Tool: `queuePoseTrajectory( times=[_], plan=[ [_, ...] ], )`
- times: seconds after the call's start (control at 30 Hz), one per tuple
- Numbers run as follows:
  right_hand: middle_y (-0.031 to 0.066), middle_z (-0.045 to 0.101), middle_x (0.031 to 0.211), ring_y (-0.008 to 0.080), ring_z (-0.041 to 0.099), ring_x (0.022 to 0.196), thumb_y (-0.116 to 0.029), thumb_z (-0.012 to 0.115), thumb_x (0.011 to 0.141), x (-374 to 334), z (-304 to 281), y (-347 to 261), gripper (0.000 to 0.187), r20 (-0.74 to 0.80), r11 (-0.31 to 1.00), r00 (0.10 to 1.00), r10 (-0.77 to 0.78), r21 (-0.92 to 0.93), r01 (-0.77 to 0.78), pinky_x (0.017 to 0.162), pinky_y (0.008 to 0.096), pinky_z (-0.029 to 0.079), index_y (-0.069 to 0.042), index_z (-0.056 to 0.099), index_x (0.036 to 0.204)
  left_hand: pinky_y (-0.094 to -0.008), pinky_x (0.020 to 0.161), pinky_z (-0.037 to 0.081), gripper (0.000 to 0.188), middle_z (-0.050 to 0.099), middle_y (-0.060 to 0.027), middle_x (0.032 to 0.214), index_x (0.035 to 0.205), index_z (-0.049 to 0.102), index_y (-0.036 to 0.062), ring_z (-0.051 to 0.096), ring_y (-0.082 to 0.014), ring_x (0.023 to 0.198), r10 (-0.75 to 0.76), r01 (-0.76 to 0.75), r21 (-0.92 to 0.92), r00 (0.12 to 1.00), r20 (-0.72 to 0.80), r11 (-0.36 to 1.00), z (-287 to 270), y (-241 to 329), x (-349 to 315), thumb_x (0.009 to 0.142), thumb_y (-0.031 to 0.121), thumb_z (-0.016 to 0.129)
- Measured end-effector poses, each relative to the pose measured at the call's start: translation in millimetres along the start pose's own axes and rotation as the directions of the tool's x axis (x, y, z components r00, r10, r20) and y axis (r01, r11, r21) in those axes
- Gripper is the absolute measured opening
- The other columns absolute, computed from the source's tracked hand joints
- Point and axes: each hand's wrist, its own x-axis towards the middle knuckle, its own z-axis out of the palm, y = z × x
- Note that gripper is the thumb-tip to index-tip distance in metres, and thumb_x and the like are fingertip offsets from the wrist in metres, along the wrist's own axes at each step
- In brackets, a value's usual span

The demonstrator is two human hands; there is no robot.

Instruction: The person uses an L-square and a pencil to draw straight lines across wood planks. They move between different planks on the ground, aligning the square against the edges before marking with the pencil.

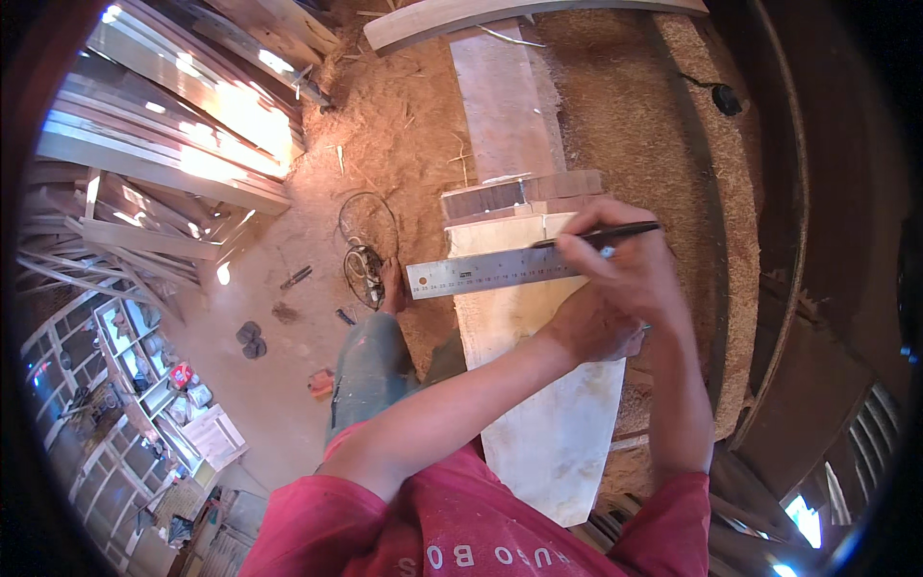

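A pale, tapering wooden board [524, 385] stretches out in front of me. A steel ruler [481, 273] lies across it near its far end, the left end overhanging the board. My left hand [598, 325] is closed around the ruler's right end at the board's right edge; the right hand partly covers its fingers. Above it, my right hand [625, 252] grips a dark, slim pen [606, 235], its tip at the ruler's far edge. Short reddish wooden blocks [500, 197] sit just beyond the board's end.
A long plank [505, 101] continues beyond the blocks toward a curved wooden piece [538, 17]. Sawdust covers the ground. Stacked timber [173, 135] stands at far left, and a looped cable [361, 255] lies left of the ruler. A dark round object [725, 99] rests at far right.
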Motion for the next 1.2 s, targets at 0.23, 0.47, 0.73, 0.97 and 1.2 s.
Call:
queuePoseTrajectory(
  times=[0.23, 0.47, 0.73, 0.97, 1.2],
  plan=[
    [0.0058, 0.068, 0.077, 0.0096, 0.061, 0.073, -0.008, 0.074, 0.086, -22.5, -80.7, 9.9, 0.010, -0.216, 0.959, 0.970, 0.113, -0.233, -0.164, 0.066, 0.0280, 0.050, 0.001, 0.069, 0.088, -0.0568, 0.127, 0.016, 0.046, 0.056, -0.0061, 0.140, 0.124, 0.069, 0.0187, 0.038, -0.0322, 0.146, 0.223, -0.185, 0.579, 0.975, 0.006, 0.794, -24.1, 26.6, 1.6, 0.082, 0.037, 0.070],
    [0.0155, 0.068, 0.086, 0.0281, 0.069, 0.079, -0.006, 0.074, 0.080, -19.8, -69.8, 6.7, 0.013, -0.255, 0.885, 0.967, -0.001, -0.451, -0.118, 0.072, 0.0392, 0.054, -0.001, 0.069, 0.091, -0.0584, 0.127, 0.015, 0.048, 0.055, -0.0065, 0.143, 0.125, 0.069, 0.0173, 0.032, -0.0333, 0.149, 0.185, -0.188, 0.571, 0.981, 0.063, 0.799, -22.3, 24.5, 1.8, 0.083, 0.041, 0.069],
    [0.0223, 0.067, 0.099, 0.0408, 0.067, 0.096, -0.006, 0.063, 0.082, 5.1, 43.4, -23.6, 0.017, -0.013, 0.872, 0.948, -0.318, -0.398, 0.287, 0.084, 0.0499, 0.055, -0.001, 0.069, 0.097, -0.0602, 0.125, 0.015, 0.052, 0.050, -0.0085, 0.152, 0.133, 0.063, 0.0143, 0.032, -0.0345, 0.151, 0.256, -0.245, 0.593, 0.964, 0.066, 0.767, -19.7, 13.4, 6.4, 0.088, 0.041, 0.064],
    [0.0173, 0.064, 0.086, 0.0396, 0.065, 0.083, -0.015, 0.066, 0.090, -24.0, 92.8, -57.4, 0.013, -0.235, 0.932, 0.902, -0.361, -0.114, 0.344, 0.076, 0.0474, 0.053, -0.002, 0.063, 0.093, -0.0615, 0.124, 0.017, 0.052, 0.054, -0.0078, 0.143, 0.125, 0.066, 0.0162, 0.035, -0.0347, 0.148, 0.201, -0.198, 0.654, 0.977, 0.072, 0.730, -21.1, 37.7, 4.8, 0.082, 0.044, 0.072],
    [0.0139, 0.066, 0.091, 0.0332, 0.067, 0.082, -0.014, 0.061, 0.097, -175.3, -1.8, -19.2, 0.015, -0.842, 0.968, 0.477, -0.251, -0.220, 0.121, 0.077, 0.0403, 0.054, -0.002, 0.066, 0.105, -0.0574, 0.112, 0.032, 0.042, 0.063, -0.0121, 0.120, 0.116, 0.067, 0.0120, 0.048, -0.0411, 0.130, 0.428, -0.313, 0.790, 0.901, 0.071, 0.527, -15.7, 65.4, 8.3, 0.086, 0.041, 0.069]
  ],
)
